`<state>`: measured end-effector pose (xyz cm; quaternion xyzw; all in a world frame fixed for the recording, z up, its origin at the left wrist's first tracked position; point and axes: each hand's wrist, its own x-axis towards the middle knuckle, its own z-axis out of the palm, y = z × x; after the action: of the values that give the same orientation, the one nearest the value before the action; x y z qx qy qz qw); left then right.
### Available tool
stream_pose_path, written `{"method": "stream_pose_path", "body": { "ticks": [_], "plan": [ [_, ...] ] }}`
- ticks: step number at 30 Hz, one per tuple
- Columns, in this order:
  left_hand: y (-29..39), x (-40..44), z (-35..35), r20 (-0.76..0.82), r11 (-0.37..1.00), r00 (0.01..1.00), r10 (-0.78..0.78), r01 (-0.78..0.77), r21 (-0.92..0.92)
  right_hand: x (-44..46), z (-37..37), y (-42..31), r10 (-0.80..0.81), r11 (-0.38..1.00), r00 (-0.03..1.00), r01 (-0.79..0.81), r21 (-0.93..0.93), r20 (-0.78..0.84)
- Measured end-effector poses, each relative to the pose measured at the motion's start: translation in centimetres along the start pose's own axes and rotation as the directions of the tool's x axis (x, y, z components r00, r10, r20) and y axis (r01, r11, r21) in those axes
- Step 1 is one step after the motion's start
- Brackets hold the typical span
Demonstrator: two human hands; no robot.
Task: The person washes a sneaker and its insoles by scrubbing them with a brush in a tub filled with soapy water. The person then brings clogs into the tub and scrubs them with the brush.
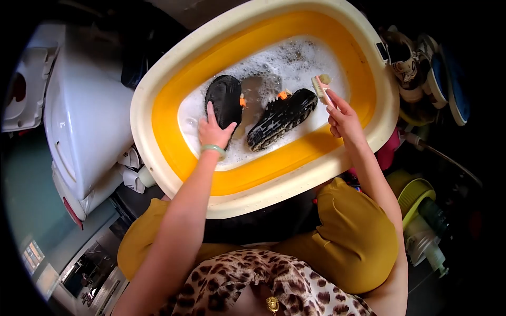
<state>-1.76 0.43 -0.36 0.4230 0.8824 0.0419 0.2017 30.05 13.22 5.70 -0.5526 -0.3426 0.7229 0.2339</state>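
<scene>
My left hand, with a pale green bangle at the wrist, grips the near end of a black shoe. One finger lies along the shoe's flat dark face and the thumb is at its right edge. A second black shoe, streaked with suds, lies tilted on its side to the right, its patterned sole partly showing. Both shoes have a small orange part. My right hand is closed around the handle of a pink scrub brush with pale bristles, held beside the second shoe's right end.
The shoes lie in foamy water in a yellow basin with a cream rim. Several other shoes stand right of it. A glossy white fixture is at left. A green basket sits at lower right, near my knee.
</scene>
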Motion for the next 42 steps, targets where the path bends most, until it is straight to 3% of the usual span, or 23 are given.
{"method": "stream_pose_path", "body": {
  "ticks": [2,4,5,6,10,12,14,16,20,22,23,24,26,27,28,30,32,33,34,36,38,40,42],
  "plan": [
    [-2.5,1.4,-1.3,0.062,0.935,0.990,0.125,-0.097,-0.342,-0.1,0.3,-0.4,0.014,0.998,0.999,-0.016,-0.058,-0.034],
    [-2.8,1.4,-4.3,0.157,0.896,0.984,0.084,-0.006,-0.444,-0.4,0.1,-0.8,0.002,1.000,1.000,-0.003,-0.024,-0.027],
    [-4.3,1.9,-4.1,0.231,0.786,0.967,0.107,0.060,-0.616,-0.3,0.0,-1.0,-0.009,1.000,1.000,0.009,0.005,-0.017],
    [-4.4,1.8,-4.6,0.225,0.788,0.968,0.110,0.053,-0.613,-0.2,0.0,-1.2,-0.015,1.000,1.000,0.016,0.011,-0.015],
    [-0.8,-1.0,-6.2,-0.245,0.998,0.968,-0.059,0.052,-0.035,0.2,-0.2,-2.0,-0.066,0.995,0.997,0.069,0.065,-0.041],
    [3.4,-3.0,-5.4,-0.249,0.912,0.931,0.266,-0.327,-0.248,0.2,-0.4,-2.2,-0.065,0.996,0.998,0.066,0.064,-0.025],
    [8.2,-5.0,-3.6,-0.031,0.830,0.888,0.459,-0.441,-0.343,0.1,-0.4,-2.2,-0.070,0.995,0.998,0.070,0.065,-0.010],
    [10.7,-5.6,-0.4,0.112,0.918,0.918,0.380,-0.358,-0.173,-0.4,-0.2,-2.4,-0.048,0.997,0.999,0.049,0.055,-0.007],
    [10.6,-3.1,1.9,0.406,0.953,0.871,0.277,-0.196,-0.231,-1.0,-1.2,-1.8,-0.010,1.000,1.000,0.010,0.008,0.020],
    [8.5,-1.8,2.8,0.462,0.698,0.785,0.413,0.053,-0.714,-0.8,-1.4,-1.8,-0.014,1.000,1.000,0.014,0.015,-0.001],
    [7.9,-1.6,2.7,0.514,0.434,0.747,0.421,0.332,-0.837,-0.6,-1.5,-1.8,-0.020,1.000,1.000,0.021,0.018,-0.020],
    [7.7,-1.6,0.9,0.622,0.283,0.675,0.397,0.555,-0.783,-0.4,-1.6,-1.8,-0.015,1.000,1.000,0.015,0.016,-0.018],
    [6.5,-1.3,0.7,0.617,0.264,0.716,0.326,0.558,-0.787,0.0,-1.6,-2.0,-0.052,0.997,0.998,0.054,0.055,-0.042],
    [6.1,-0.8,0.9,0.596,0.394,0.757,0.267,0.479,-0.785,0.0,-1.5,-2.0,-0.055,0.997,0.998,0.057,0.056,-0.042],
    [6.1,-0.7,1.4,0.438,0.509,0.891,0.120,0.323,-0.797,0.0,-1.4,-2.1,-0.058,0.997,0.998,0.060,0.057,-0.031],
    [6.7,-1.2,1.7,0.054,0.850,0.994,-0.092,0.106,-0.516,-0.4,-1.0,-2.2,-0.061,0.996,0.998,0.062,0.067,-0.025],
    [9.9,-3.1,0.7,-0.240,0.892,0.969,0.066,-0.164,-0.421,-0.8,-0.4,-2.7,-0.039,0.997,0.999,0.040,0.062,-0.017],
    [12.0,-3.9,0.2,-0.194,0.838,0.976,0.098,-0.186,-0.513,-0.7,-0.3,-2.6,-0.044,0.997,0.999,0.045,0.060,-0.015],
    [13.4,-4.1,1.0,-0.207,0.955,0.978,0.038,-0.097,-0.282,-0.5,-0.3,-2.3,-0.048,0.997,0.999,0.048,0.064,0.001],
    [14.2,-3.3,0.5,-0.199,0.978,0.974,-0.106,0.066,-0.199,-0.6,-0.5,-2.4,-0.063,0.996,0.998,0.062,0.058,0.018],
    [12.3,-1.5,1.4,-0.264,0.907,0.949,-0.176,0.052,-0.418,-0.7,-0.4,-2.2,-0.039,0.999,0.999,0.038,0.036,0.015],
    [9.7,-0.1,2.4,-0.262,0.892,0.957,-0.122,-0.010,-0.453,-0.3,-1.0,-1.2,-0.036,0.997,0.999,0.036,0.066,0.012],
    [7.6,0.9,2.6,0.035,0.673,0.993,-0.112,0.102,-0.732,-0.4,-1.4,-0.6,-0.004,1.000,1.000,0.004,0.029,0.013]
  ]
}}
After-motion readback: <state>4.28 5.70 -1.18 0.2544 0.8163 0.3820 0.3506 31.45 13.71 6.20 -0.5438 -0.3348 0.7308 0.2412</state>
